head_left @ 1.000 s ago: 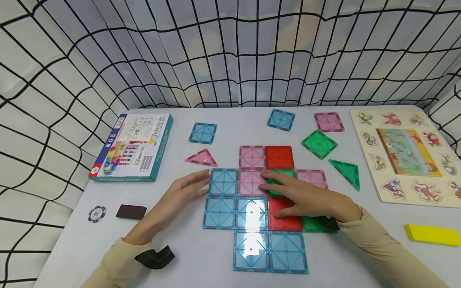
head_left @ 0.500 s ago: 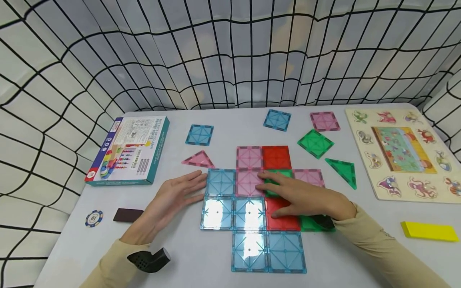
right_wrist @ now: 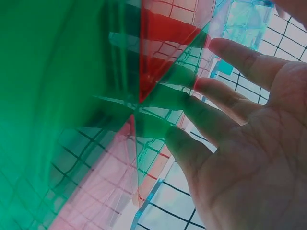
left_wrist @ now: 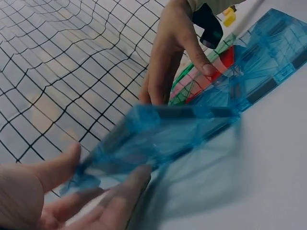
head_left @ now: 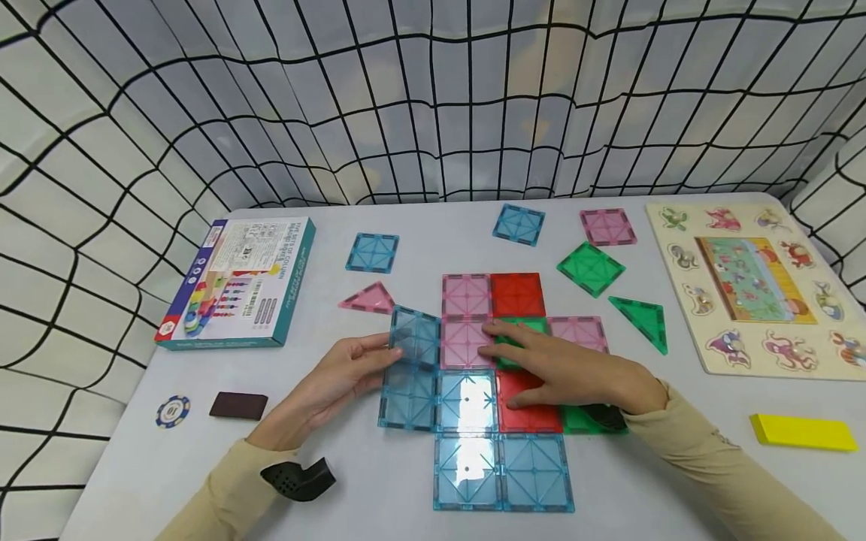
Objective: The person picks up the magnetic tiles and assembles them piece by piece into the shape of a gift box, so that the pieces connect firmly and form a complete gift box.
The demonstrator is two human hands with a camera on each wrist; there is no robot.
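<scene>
Translucent magnetic tiles lie joined flat on the white table. My left hand (head_left: 341, 379) pinches the outer edge of the upper blue magnetic tile (head_left: 414, 336), thumb on top and fingers beneath. That tile and the joined blue tile (head_left: 408, 398) below it tilt up off the table; in the left wrist view the lifted blue tiles (left_wrist: 177, 129) slope over the fingers. My right hand (head_left: 575, 373) rests with fingers spread over the pink tile (head_left: 463, 342), the green tile (head_left: 534, 324) and the red tile (head_left: 517, 387). Its palm hides part of the green one.
Loose tiles lie behind the joined ones, among them a pink triangle (head_left: 368, 298) and a green triangle (head_left: 643, 323). A box (head_left: 246, 278) and dark block (head_left: 238, 406) are left; a puzzle board (head_left: 751, 353) and yellow block (head_left: 803, 433) right. Black netting (head_left: 470, 105) encloses the table.
My left hand has gone from lying open beside the blue tiles to pinching their edge, and the left pair now tilts up from the table. The right hand has stayed in place.
</scene>
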